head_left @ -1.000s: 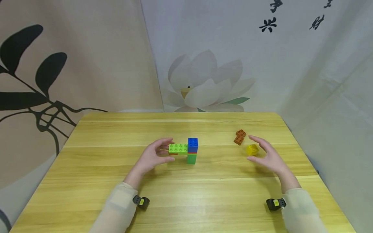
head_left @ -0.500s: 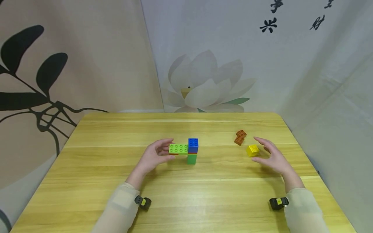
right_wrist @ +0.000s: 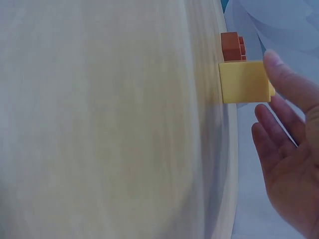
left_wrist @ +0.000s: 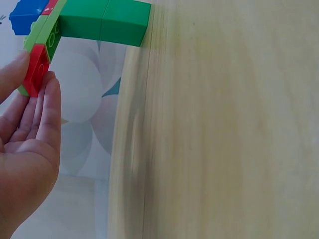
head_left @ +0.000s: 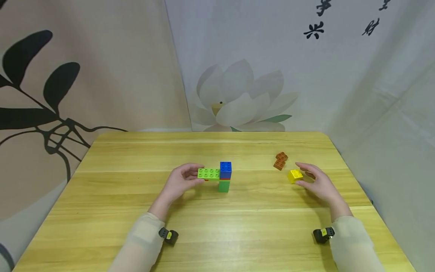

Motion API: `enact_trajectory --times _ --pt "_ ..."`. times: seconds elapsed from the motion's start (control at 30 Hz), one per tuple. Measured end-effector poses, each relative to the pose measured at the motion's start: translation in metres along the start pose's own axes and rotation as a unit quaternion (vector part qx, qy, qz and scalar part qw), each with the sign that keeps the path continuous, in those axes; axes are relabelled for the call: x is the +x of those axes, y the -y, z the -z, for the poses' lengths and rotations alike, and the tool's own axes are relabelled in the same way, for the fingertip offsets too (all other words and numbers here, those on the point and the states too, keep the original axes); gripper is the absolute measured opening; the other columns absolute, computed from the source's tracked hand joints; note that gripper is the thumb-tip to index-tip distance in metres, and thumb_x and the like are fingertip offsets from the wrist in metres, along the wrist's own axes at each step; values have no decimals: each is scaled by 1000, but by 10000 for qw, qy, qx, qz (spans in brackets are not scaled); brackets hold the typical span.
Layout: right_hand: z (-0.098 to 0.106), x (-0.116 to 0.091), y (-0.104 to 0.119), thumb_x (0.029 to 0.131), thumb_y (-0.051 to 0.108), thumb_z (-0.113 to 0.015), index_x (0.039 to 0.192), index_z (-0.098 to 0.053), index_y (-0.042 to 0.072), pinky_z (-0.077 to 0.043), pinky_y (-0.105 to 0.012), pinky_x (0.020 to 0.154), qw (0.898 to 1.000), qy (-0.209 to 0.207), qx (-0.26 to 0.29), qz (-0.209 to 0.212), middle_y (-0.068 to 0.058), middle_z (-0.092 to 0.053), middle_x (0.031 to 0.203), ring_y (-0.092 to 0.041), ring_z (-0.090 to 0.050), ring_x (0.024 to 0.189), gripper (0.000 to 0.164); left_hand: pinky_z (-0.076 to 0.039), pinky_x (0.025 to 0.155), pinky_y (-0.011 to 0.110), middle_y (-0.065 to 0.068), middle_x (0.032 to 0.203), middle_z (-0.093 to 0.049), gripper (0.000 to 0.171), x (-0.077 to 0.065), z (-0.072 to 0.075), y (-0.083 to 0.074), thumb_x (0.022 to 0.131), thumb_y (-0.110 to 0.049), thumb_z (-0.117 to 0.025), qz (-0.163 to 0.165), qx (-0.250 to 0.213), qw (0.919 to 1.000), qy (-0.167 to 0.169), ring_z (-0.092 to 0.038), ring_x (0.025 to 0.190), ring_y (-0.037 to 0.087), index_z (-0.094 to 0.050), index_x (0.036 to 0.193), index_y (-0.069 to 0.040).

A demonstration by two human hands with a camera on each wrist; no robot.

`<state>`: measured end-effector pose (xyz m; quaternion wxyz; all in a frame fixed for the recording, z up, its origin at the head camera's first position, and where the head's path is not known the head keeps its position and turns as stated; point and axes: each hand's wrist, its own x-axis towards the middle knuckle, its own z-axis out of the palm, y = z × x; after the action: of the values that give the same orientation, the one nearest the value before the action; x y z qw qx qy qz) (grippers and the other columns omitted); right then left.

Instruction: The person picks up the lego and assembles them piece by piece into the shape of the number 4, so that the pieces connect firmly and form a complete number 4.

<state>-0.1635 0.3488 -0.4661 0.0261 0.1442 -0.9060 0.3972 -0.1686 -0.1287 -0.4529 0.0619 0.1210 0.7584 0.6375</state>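
Observation:
A toy-brick structure stands mid-table. Its green column carries a lime-green brick reaching out to the left and a blue brick on top, over a thin strip of red. Under the lime brick's free end sits a red brick. My left hand pinches that end, thumb on one side and fingers on the other. A yellow brick lies farther right. Beside it my right hand has thumb and fingers spread, the thumb tip right at the brick's edge.
Two orange-brown bricks lie behind the yellow one, touching at an angle. The wooden table ends at a fabric backdrop printed with leaves and a lotus.
My left thumb and fingers have closed in on the structure's end. The right hand drew back from the yellow brick, then came nearer with a narrower spread; that brick has turned slightly.

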Motion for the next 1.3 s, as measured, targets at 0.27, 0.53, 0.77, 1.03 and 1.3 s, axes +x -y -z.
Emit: enact_trajectory --times 0.27,0.53,0.77,1.03,1.3 --pt "-4 0 -3 91 7 -72 137 -53 -4 -42 -51 102 9986 -83 -307 -432 -26 -53 135 -42 -52 122 50 -56 82 28 15 112 -67 42 -1 0 0 83 -2 -79 -38 62 10000 44 -65 98 26 -64 122 2" --pt "-5 -2 -6 89 2 -72 130 -60 -4 -50 -19 88 9982 -294 -446 -284 -23 -61 123 -36 -60 106 43 -56 82 28 16 111 -66 43 1 -1 -1 82 0 -78 14 -6 10000 30 -65 98 28 -64 123 3" --pt "-8 1 0 86 -3 -74 120 -63 -8 -54 -31 89 9989 -267 -254 -275 -23 -61 116 -37 -63 102 35 -56 82 27 16 111 -66 43 0 -1 0 82 0 -78 -16 -14 10000 16 -65 97 26 -64 122 4" --pt "-16 9 23 88 2 -74 121 -61 -6 -52 -39 93 9989 -272 3 -383 -22 -61 117 -37 -62 107 37 -57 82 27 17 111 -66 43 1 1 2 81 0 -79 -55 -40 10000 52 -65 97 26 -64 122 4" --pt "-25 25 55 87 3 -75 121 -60 -5 -51 -42 94 9987 -158 469 -94 -20 -61 118 -35 -61 107 38 -57 82 27 16 111 -67 43 1 0 -1 82 0 -79 21 49 10000 48 -65 97 26 -65 122 3"
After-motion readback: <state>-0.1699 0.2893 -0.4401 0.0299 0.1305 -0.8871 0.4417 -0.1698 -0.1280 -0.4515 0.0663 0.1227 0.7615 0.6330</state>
